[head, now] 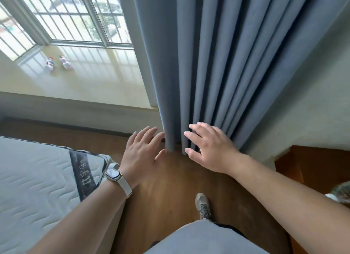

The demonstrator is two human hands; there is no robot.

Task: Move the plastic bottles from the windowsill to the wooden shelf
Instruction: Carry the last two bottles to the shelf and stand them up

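Both hands are empty, fingers spread wide: the left hand (141, 155) is just left of the blue curtain (227, 64) near its hem, and the right hand (208, 149) is at its folds. Farther off to the left, two plastic bottles (49, 63) sit side by side on the pale windowsill (98, 81), well apart from both hands. The left hand is nearer them. Their long axis is too blurred to tell.
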